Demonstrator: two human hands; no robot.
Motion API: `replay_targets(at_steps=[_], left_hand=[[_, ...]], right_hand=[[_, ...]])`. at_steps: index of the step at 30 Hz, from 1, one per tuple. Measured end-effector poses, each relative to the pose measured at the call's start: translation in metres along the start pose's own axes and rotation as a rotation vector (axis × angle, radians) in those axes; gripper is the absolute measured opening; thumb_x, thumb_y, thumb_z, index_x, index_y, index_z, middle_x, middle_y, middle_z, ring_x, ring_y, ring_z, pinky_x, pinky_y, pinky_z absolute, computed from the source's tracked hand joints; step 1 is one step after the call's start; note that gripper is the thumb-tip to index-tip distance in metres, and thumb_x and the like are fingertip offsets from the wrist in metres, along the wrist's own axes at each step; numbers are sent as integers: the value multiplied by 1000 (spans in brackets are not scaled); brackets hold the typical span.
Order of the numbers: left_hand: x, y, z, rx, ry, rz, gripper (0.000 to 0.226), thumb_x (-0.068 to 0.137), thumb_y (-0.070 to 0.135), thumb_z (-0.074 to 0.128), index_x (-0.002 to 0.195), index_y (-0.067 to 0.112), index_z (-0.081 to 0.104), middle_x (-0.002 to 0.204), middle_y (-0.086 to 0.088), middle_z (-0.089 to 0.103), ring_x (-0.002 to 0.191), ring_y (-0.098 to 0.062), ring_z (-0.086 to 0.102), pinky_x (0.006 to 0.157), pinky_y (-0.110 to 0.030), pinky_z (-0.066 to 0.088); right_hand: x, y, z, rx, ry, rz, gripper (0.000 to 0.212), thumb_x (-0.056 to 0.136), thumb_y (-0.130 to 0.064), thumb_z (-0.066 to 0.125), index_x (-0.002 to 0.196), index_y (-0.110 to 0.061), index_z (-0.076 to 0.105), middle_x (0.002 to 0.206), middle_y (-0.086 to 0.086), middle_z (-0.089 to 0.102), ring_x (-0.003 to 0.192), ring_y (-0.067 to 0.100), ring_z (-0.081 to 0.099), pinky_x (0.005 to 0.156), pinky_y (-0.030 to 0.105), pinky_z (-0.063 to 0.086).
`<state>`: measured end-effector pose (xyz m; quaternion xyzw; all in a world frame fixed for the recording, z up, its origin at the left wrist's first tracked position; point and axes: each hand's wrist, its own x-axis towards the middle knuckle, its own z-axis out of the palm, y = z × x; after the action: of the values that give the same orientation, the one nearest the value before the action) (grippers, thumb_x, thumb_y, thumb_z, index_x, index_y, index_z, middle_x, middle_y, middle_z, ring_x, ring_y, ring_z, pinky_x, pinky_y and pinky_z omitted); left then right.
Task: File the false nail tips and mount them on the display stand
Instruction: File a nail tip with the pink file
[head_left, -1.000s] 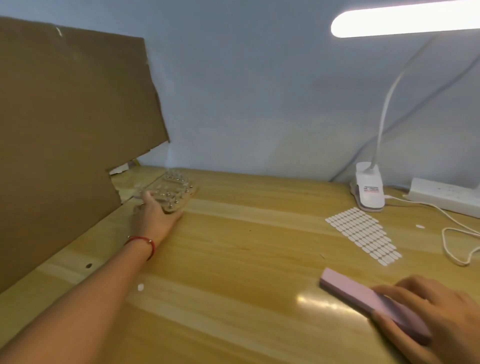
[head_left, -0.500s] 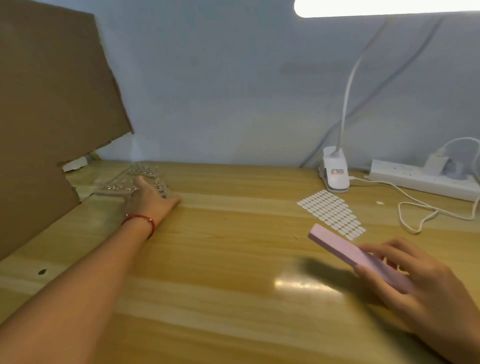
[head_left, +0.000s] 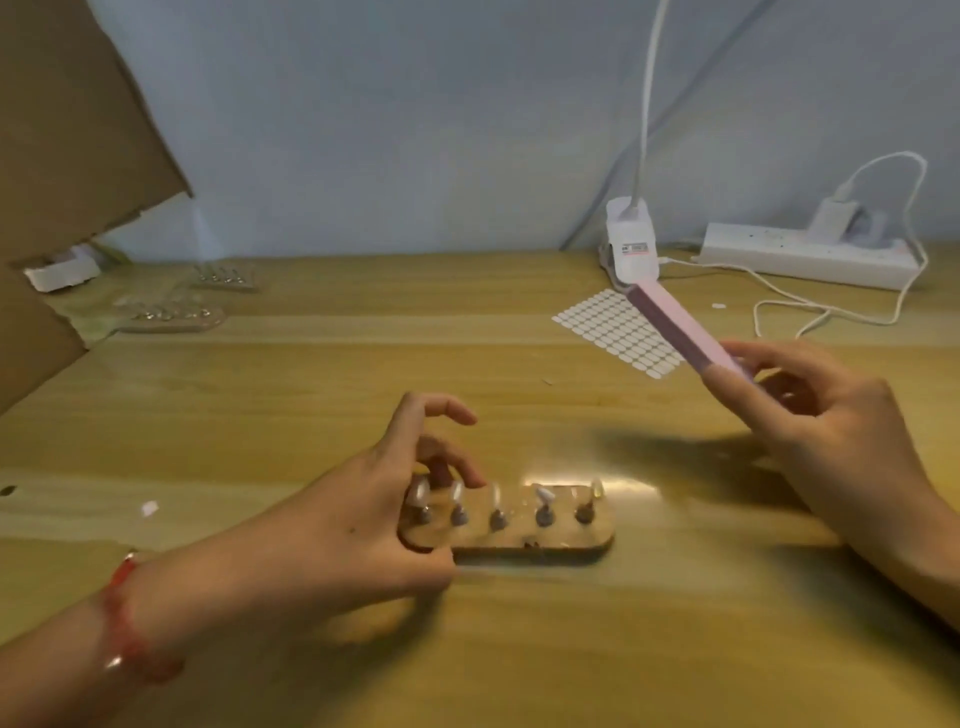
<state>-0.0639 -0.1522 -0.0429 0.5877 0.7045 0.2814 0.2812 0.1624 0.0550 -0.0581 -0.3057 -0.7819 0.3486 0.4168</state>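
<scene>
Lower centre, left hand (head_left: 353, 519) is gripping the display stand (head_left: 545, 543) (to steady it, I judge) — right hand (head_left: 831, 431) is pinching a pink buffer (head_left: 670, 317).

A flat, oblong display stand (head_left: 524, 540) with rounded ends lies lengthwise on the surface (head_left: 311, 374) at lower centre, its left end gripped by the left hand (head_left: 363, 525). Five pegs (head_left: 544, 517) stand in a row on it, each topped by a pale false nail tip (head_left: 544, 492). At right, a long pink buffer block (head_left: 675, 325) slants up and to the left, pinched at its near end by the right hand (head_left: 831, 431).
</scene>
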Motion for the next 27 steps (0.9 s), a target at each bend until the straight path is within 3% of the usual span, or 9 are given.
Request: replay_targets(at_steps=[3, 7, 15, 21, 27], left_hand=[[8, 18, 19, -29, -80, 88, 82, 69, 22, 75, 119, 59, 21, 109, 28, 52, 107, -1, 54, 90, -19, 49], [17, 23, 24, -15, -52, 97, 83, 62, 35, 76, 120, 62, 22, 108, 29, 53, 104, 2, 54, 84, -14, 49], [15, 12, 23, -18, 143, 37, 77, 58, 41, 79, 114, 57, 28, 106, 28, 56, 99, 4, 54, 75, -2, 41], [20, 24, 35, -97, 69, 85, 72, 63, 37, 80, 115, 54, 32, 112, 26, 63, 104, 6, 57, 81, 0, 38], [23, 29, 49, -231, -22, 181, 57, 66, 37, 84, 112, 45, 50, 115, 19, 66, 105, 1, 61, 85, -7, 44]], right_hand=[[0, 1, -1, 29, 19, 52, 43, 78, -51, 58, 118, -36, 60, 99, -8, 60, 83, 16, 58, 60, 34, 54], [2, 5, -3, 42, 30, 76, 40, 80, -52, 59, 118, -39, 61, 95, -13, 60, 79, 10, 57, 60, 23, 49], [3, 3, -3, 74, -12, 82, 36, 74, -55, 59, 108, -46, 61, 94, -9, 62, 79, 19, 58, 66, 45, 56], [2, 2, -2, 57, -21, 88, 30, 81, -45, 65, 111, -39, 65, 95, -3, 63, 80, 30, 59, 66, 51, 54], [1, 3, -3, 35, -60, 96, 35, 81, -46, 65, 115, -36, 66, 99, -3, 64, 81, 25, 59, 66, 45, 55]])
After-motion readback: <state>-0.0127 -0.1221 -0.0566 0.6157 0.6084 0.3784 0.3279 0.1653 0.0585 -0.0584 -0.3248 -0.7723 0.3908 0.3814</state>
